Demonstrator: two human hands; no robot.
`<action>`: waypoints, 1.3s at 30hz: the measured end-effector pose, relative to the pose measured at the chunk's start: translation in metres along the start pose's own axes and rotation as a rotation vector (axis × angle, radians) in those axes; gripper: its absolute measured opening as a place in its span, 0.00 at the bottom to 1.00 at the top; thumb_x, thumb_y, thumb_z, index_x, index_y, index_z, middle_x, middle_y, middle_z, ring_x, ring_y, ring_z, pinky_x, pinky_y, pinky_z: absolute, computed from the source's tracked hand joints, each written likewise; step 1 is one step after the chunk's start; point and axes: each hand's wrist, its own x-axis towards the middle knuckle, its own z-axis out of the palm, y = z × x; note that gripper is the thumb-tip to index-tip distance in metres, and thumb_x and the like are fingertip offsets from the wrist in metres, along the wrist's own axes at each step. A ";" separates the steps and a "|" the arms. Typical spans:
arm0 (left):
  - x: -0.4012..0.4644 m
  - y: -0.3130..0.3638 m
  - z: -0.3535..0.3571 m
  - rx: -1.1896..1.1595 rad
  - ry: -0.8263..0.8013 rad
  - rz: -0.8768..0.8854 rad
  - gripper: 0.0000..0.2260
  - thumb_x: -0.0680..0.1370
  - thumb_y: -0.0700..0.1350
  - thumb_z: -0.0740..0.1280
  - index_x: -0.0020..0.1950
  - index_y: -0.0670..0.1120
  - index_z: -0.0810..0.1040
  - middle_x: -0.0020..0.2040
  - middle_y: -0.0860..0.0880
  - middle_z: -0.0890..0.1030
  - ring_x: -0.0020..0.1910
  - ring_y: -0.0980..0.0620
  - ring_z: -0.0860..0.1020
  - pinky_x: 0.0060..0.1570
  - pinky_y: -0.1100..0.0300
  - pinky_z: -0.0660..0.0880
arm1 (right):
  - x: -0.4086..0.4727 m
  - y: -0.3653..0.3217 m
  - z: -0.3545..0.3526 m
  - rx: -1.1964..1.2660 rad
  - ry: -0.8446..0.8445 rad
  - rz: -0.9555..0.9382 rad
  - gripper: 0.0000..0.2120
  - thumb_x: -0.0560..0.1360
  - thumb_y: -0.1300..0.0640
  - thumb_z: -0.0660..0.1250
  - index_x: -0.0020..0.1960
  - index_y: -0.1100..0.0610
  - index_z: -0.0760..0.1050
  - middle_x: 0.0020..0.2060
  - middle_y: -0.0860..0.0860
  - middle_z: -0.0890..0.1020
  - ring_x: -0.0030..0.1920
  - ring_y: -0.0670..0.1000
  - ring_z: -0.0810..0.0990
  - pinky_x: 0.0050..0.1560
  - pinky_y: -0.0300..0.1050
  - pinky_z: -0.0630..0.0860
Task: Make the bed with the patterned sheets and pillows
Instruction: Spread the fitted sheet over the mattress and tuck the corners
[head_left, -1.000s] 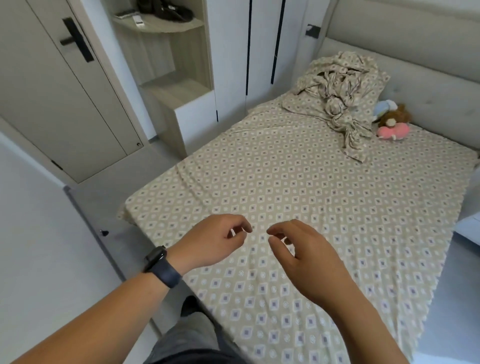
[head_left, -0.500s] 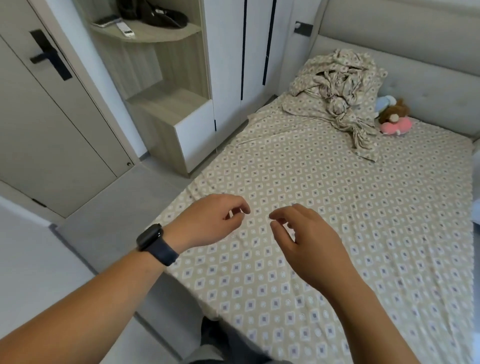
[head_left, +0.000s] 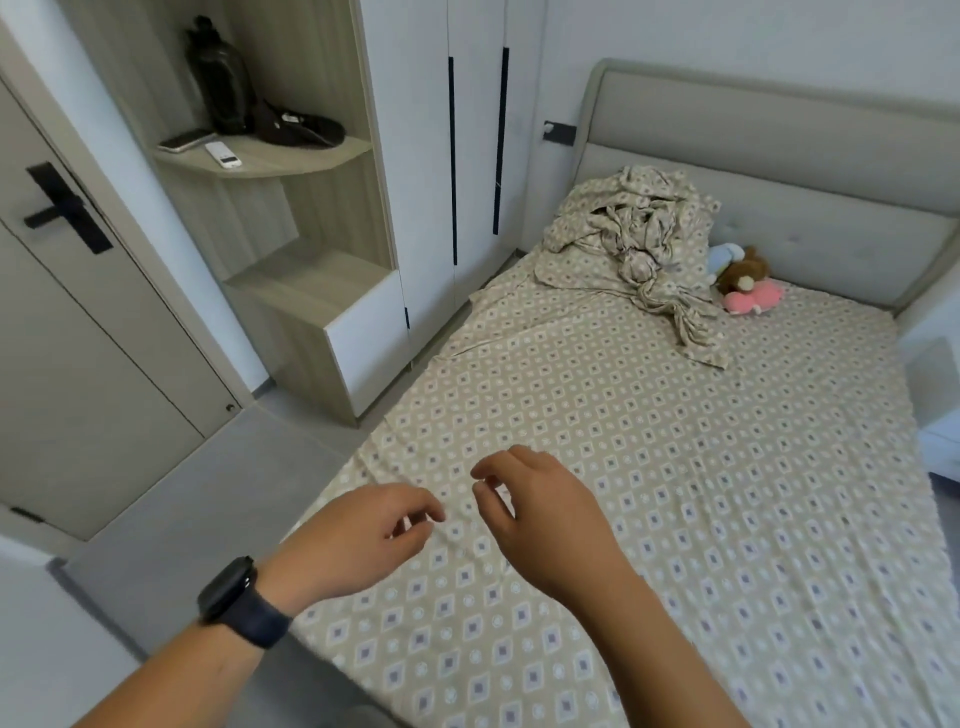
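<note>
Both hands hovering over the sheet near the bed's foot edge. Left hand and right hand both curling loosely, grip spread, holding nothing. Crumpled bedding lying on the pillow by the headboard, plush toy beside it.

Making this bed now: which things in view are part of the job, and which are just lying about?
Part of the job:
fitted sheet, spread over the mattress
crumpled sheet, heaped at the headboard end
pillow, under that heap
left hand and right hand, both empty above the near edge

Lying about:
plush toys by the headboard
phone, remote, bottle, dark bag on the shelf
</note>
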 end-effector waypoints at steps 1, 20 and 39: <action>0.006 -0.006 -0.004 0.007 0.000 0.004 0.08 0.82 0.55 0.61 0.58 0.65 0.77 0.51 0.66 0.79 0.51 0.65 0.77 0.51 0.62 0.77 | 0.000 0.000 0.004 0.008 -0.008 0.019 0.12 0.83 0.45 0.59 0.62 0.45 0.77 0.53 0.40 0.80 0.53 0.45 0.76 0.53 0.42 0.75; 0.100 -0.238 -0.173 0.206 -0.292 0.336 0.11 0.83 0.55 0.58 0.63 0.61 0.76 0.53 0.65 0.77 0.50 0.64 0.76 0.51 0.63 0.75 | 0.178 -0.143 0.154 0.019 0.121 0.396 0.11 0.83 0.44 0.59 0.60 0.42 0.76 0.51 0.38 0.78 0.52 0.41 0.75 0.51 0.38 0.74; 0.191 -0.373 -0.242 0.119 -0.396 0.489 0.11 0.83 0.53 0.60 0.63 0.58 0.77 0.52 0.62 0.79 0.48 0.62 0.78 0.51 0.57 0.78 | 0.317 -0.190 0.241 -0.067 0.189 0.677 0.12 0.82 0.45 0.59 0.62 0.44 0.77 0.54 0.40 0.80 0.52 0.44 0.77 0.50 0.43 0.76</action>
